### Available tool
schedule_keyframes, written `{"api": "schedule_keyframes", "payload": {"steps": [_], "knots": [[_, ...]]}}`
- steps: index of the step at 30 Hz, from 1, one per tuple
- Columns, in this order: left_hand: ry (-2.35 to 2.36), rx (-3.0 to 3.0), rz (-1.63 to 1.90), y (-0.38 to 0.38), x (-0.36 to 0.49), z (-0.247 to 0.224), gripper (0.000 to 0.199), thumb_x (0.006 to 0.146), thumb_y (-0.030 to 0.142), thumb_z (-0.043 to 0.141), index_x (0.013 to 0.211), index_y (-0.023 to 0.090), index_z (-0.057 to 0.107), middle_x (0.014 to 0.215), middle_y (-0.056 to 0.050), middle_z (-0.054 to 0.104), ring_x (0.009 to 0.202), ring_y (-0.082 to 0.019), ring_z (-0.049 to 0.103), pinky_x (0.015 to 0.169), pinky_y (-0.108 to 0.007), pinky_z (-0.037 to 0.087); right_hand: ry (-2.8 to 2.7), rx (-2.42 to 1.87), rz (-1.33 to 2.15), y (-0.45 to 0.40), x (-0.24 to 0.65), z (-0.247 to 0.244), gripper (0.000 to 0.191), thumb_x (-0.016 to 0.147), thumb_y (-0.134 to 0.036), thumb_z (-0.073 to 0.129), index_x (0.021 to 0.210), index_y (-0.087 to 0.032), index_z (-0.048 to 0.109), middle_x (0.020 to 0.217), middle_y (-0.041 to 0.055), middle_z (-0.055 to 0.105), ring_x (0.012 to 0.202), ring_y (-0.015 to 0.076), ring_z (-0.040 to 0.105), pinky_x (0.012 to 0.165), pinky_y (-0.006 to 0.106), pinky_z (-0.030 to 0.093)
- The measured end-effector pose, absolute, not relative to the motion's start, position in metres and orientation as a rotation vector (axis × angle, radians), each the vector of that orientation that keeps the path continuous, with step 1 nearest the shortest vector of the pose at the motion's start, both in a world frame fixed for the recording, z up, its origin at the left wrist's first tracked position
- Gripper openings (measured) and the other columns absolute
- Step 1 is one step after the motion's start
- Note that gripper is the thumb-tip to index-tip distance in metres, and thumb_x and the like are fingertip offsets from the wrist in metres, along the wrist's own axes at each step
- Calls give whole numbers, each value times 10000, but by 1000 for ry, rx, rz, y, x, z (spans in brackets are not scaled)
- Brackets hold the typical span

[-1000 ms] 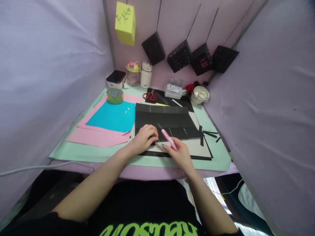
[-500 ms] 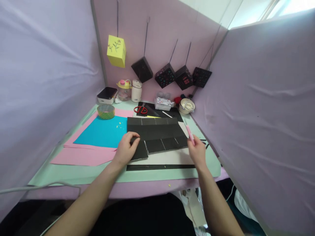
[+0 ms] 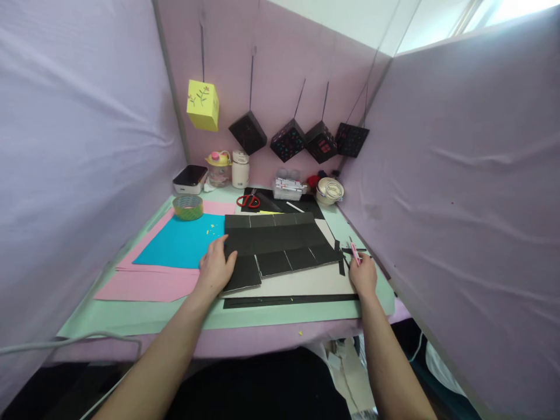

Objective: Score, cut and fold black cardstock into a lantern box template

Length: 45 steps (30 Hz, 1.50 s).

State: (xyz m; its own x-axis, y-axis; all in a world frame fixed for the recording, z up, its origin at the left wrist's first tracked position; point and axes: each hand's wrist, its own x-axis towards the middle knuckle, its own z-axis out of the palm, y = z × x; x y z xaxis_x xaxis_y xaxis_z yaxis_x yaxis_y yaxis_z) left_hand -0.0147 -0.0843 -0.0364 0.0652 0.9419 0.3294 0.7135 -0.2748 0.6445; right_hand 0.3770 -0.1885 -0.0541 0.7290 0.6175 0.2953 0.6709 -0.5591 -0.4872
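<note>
Lilac fabric panels wall in both sides. Counter between them, pale green cover on top.

Pale board lies on the counter, right of middle. Black card is mostly on top of it, creased across, white lines near its far and near edges. Slit at the near edge; the near-left flap sits slightly askew from the rest.

Pink sheets on the left, blue sheet over them. Far black sheet beyond the card. Long black strips along the board's near edge.

Left hand: at the card's left edge, fingers resting on it, thumb spread from the index, no grip on anything. Right hand: at the board's right edge, fingers closed round the pink craft knife, tip pointing far and slightly left, just beside the black offcuts.

Black boxes hang in a row at the far wall, yellow box to their left. Below, left to right: white device with dark top, yellow-lidded jar, white bottle, clear tray of pens, cream bowl.

Tape roll at the blue sheet's far edge. Red scissors on the far black sheet. Pink craft knife as above. Black offcuts around the card's right corner. Yellow bits on the blue sheet.
</note>
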Motion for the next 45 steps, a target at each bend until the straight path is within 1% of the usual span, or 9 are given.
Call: {"api": "schedule_keyframes", "payload": {"steps": [3, 6, 11, 18, 24, 28, 31, 34, 45], "knots": [[1543, 1998, 1075, -83, -15, -38, 464, 868, 259, 503, 1318, 163, 447, 1355, -180, 480, 1294, -333, 444, 1028, -535, 399, -971, -2394, -141, -187, 379, -57, 423, 861, -320, 476, 1203, -116, 620, 1133, 205, 590, 1096, 335, 523, 897, 398, 385], [1403, 1940, 1171, -80, -16, -41, 470, 856, 246, 510, 1317, 173, 451, 1369, -155, 455, 1312, -294, 428, 1066, -486, 391, -983, -2427, -144, -187, 379, -56, 426, 866, -354, 481, 1201, -138, 631, 1146, 198, 577, 1113, 333, 507, 930, 413, 376], [1312, 1672, 1249, -75, -19, -48, 490, 826, 228, 559, 1306, 207, 464, 1397, -136, 426, 1246, -278, 503, 1043, -466, 424, -996, -2461, -148, -188, 377, -57, 424, 866, -329, 459, 1205, -139, 628, 1153, 196, 574, 1114, 331, 509, 926, 418, 387], [1203, 1482, 1349, -76, -17, -40, 488, 784, 116, 565, 1256, 214, 488, 1393, -122, 471, 1302, -246, 477, 1077, -421, 408, -1019, -2480, -142, -189, 379, -58, 421, 861, -335, 445, 1190, -156, 637, 1142, 191, 583, 1105, 342, 518, 891, 419, 413], [1074, 1199, 1348, -83, -12, -31, 711, 761, 107, 620, 1388, 269, 324, 1493, -147, 357, 1257, -263, 532, 951, -370, 515, -1021, -2493, -158, -187, 379, -60, 413, 859, -316, 444, 1187, -156, 637, 1145, 186, 590, 1101, 342, 528, 893, 418, 416], [1059, 1065, 1212, -83, -11, -34, 913, 731, 137, 693, 1480, 242, 183, 1359, -193, 513, 1080, -259, 649, 883, -406, 542, -1021, -2492, -162, -187, 379, -60, 412, 858, -308, 447, 1190, -149, 634, 1141, 191, 593, 1103, 343, 532, 894, 424, 418], [1042, 1149, 1163, -80, -12, -39, 894, 707, 133, 694, 1476, 219, 247, 1133, -126, 644, 955, -219, 686, 864, -397, 544, -1020, -2488, -162, -186, 379, -60, 412, 853, -302, 451, 1190, -151, 633, 1148, 189, 594, 1111, 344, 531, 894, 424, 421], [1028, 1231, 1186, -77, -12, -41, 831, 694, 105, 648, 1450, 220, 321, 1015, -61, 658, 890, -181, 692, 861, -369, 541, -1018, -2487, -161, -186, 379, -60, 411, 854, -305, 448, 1187, -152, 634, 1147, 190, 593, 1105, 344, 535, 891, 426, 425], [941, 1392, 1391, -84, -15, -24, 763, 792, 158, 567, 1488, 238, 264, 1121, -81, 684, 1108, -193, 632, 1008, -384, 466, -1017, -2482, -157, -186, 381, -62, 416, 862, -303, 444, 1195, -144, 635, 1145, 188, 594, 1093, 331, 543, 894, 409, 424]]}}
